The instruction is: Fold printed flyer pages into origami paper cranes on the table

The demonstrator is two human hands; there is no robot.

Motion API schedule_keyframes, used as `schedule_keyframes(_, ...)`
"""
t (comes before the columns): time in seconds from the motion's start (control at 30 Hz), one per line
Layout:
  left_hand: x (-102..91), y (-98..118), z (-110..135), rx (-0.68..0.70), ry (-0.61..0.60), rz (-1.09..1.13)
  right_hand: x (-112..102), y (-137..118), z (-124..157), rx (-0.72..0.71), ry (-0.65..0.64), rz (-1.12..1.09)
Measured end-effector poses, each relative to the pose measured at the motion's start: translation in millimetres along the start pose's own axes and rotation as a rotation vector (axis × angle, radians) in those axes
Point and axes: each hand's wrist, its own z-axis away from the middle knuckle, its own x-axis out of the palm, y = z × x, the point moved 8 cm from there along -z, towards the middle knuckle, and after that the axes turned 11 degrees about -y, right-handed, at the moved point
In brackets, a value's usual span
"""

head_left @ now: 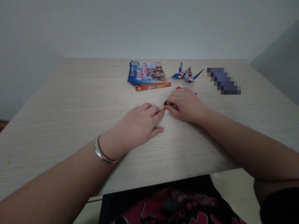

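Mostly covered by my hands, a small folded piece of printed paper (165,103) lies on the table, showing blue, orange and red bits. My right hand (187,104) is closed over it, thumb and fingers bent around its near edge. From the left, my left hand (142,123) reaches in with its fingertips at the paper's lower left corner. Its thumb is held apart, above the tabletop. The paper's full shape is hidden under the right hand.
Beyond my hands a stack of printed leaflets (149,73) lies on the pale wooden table (70,105). Folded paper cranes (187,74) in blue print stand to its right. A pixelated dark oblong (223,81) is farther right. A wall (149,28) borders the table's back.
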Motion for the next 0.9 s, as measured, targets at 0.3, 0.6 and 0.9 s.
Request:
schedule_keyframes(0.3, -3.5, -3.3, 1.1, -0.016, -0.03, 0.082, 7.8, 15.1, -3.4, 0.013, -0.05, -0.083)
schedule_keyframes(0.6, -4.5, -4.6, 0.0, -0.015, -0.03, 0.03, 10.9, 17.2, -5.7, 0.043, -0.075, -0.075)
schedule_keyframes(0.9, -6.8, -3.5, 0.4, -0.01, -0.001, -0.039, 8.2, 15.0, -5.0, 0.052, -0.068, -0.063)
